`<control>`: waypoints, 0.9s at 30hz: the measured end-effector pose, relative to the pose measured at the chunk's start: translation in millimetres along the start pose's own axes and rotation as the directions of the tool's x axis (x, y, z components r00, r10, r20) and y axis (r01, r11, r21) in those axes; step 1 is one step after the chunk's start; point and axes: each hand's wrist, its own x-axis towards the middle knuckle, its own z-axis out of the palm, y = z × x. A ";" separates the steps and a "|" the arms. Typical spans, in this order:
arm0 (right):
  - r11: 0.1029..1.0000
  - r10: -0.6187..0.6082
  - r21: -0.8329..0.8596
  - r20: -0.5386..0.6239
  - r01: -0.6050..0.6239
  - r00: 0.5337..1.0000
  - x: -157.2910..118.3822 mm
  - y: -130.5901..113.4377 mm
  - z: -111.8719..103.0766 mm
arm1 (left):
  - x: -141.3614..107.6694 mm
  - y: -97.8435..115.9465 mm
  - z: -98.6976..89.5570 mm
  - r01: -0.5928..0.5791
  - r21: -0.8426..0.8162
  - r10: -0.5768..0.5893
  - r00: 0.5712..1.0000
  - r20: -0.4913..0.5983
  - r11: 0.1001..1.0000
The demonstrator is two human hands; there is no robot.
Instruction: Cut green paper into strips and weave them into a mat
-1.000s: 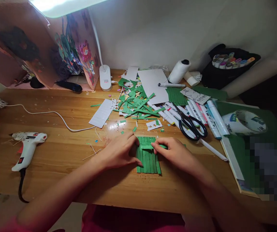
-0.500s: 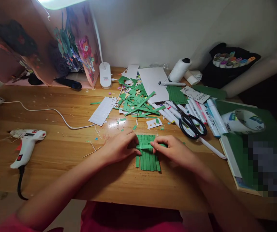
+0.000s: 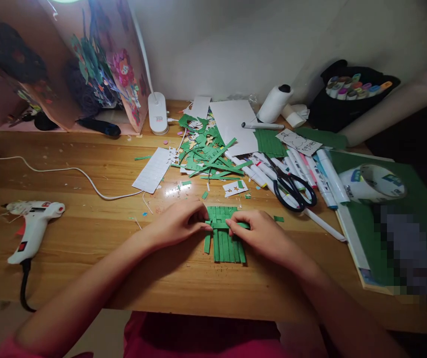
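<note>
In front of me on the wooden table lies a mat of green paper strips [image 3: 228, 247], set side by side with some woven across near its top. A loose crosswise paper strip [image 3: 219, 225] runs over the mat. My right hand [image 3: 260, 231] pinches this strip near its right part, the end showing past the fingers. On the left, my left hand [image 3: 187, 221] is closed at the mat's left edge, thumb and fingertips together on the green paper at the strip's left end. Its curled fingers partly hide what they grip.
Green paper scraps [image 3: 206, 151] are heaped behind the mat. Black-handled scissors [image 3: 291, 186] lie on several markers [image 3: 325, 176] at the right. A glue gun [image 3: 36, 226] rests at the left, and a tape roll [image 3: 372, 183] sits on a green board [image 3: 414, 191].
The view has shifted slightly, moving everything a little left. The crosswise strip now lies flatter and straighter over the mat, its right end showing beyond my right fingers.
</note>
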 end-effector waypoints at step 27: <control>0.987 -0.147 -0.091 -0.162 0.134 0.976 -0.8 -2.2 9.8 | 1.2 0.0 1.2 0.027 0.035 -0.023 0.992 -0.121 0.999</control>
